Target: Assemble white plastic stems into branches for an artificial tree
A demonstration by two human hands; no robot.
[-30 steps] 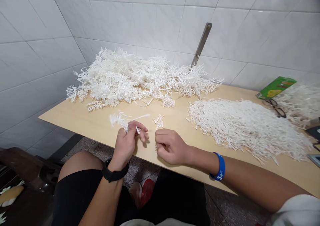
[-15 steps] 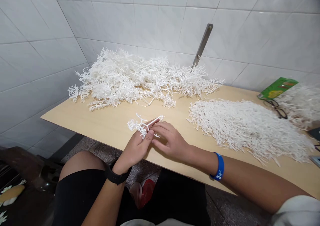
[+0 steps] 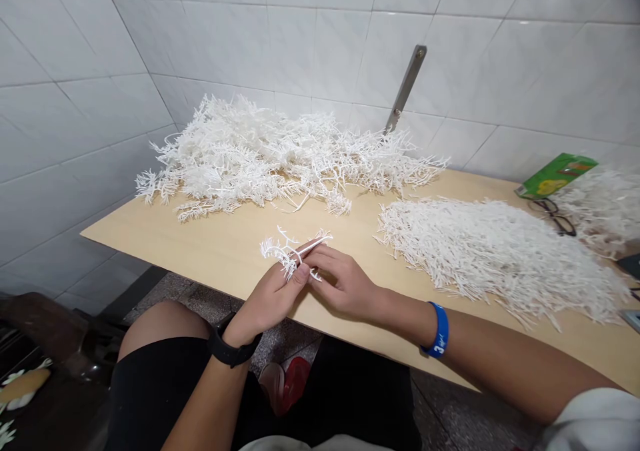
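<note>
My left hand (image 3: 273, 298), with a black watch (image 3: 233, 344) at its wrist, is closed around a white branched plastic sprig (image 3: 287, 259). The sprig's twiggy tips stick out to the left, and a straight stem end points up to the right. At the same sprig, my right hand (image 3: 347, 284) has its fingers bent in a pinch against the left thumb; a small twig shows between the two hands. Its fingertips are partly hidden. Beyond my hands lies a large heap of white branched sprigs (image 3: 240, 151). On the right spreads a flat pile of short white pieces (image 3: 490, 251).
The wooden tabletop (image 3: 165, 238) meets a white tiled wall (image 3: 340, 44). A metal bar (image 3: 406, 88) is fixed upright there. At the right stand a green box (image 3: 556, 174), dark-framed glasses (image 3: 555, 216) and another white heap (image 3: 607, 204). My knees are under the front edge.
The sprig has shifted slightly right and tilted between my hands. My right fingers have closed in nearer to the left thumb, and the small twig by them shows more.
</note>
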